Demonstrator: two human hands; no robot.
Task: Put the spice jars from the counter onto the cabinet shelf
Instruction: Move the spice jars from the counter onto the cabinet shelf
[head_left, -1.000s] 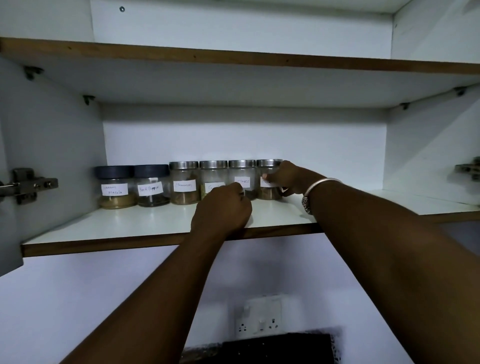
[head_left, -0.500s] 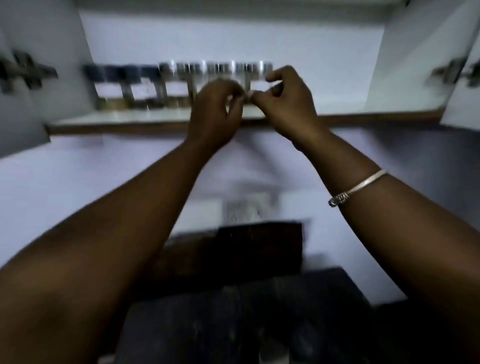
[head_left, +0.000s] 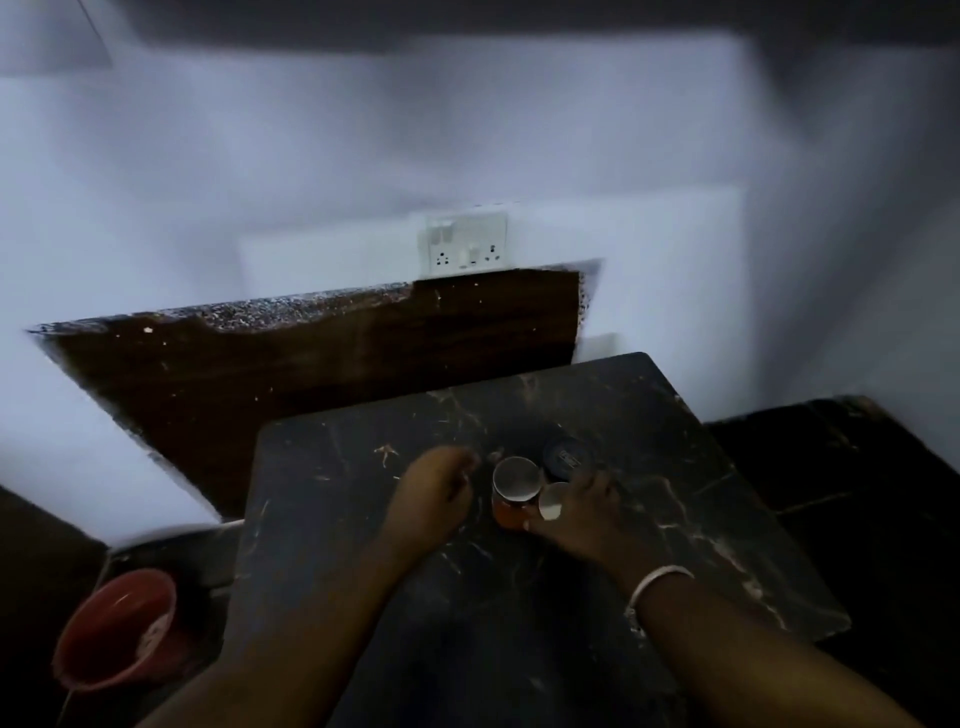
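On the dark surface (head_left: 337, 519), your left hand (head_left: 436, 496) lies loosely curled, holding nothing, just left of the red-filled jar (head_left: 514, 486), while your right hand (head_left: 589, 512) reaches over the smaller silver-lidded jar (head_left: 551, 501) beside the dark-lidded jar (head_left: 567, 457), its grip too blurred to tell.

Three spice jars (head_left: 515, 486) together on the dark marble counter (head_left: 363, 519), left hand (head_left: 436, 493) just beside, right hand (head_left: 587, 512) against one

The 2 forearms (head_left: 322, 623) are bare, with 1 thin silvery bangle (head_left: 658, 582) ringing the right wrist.
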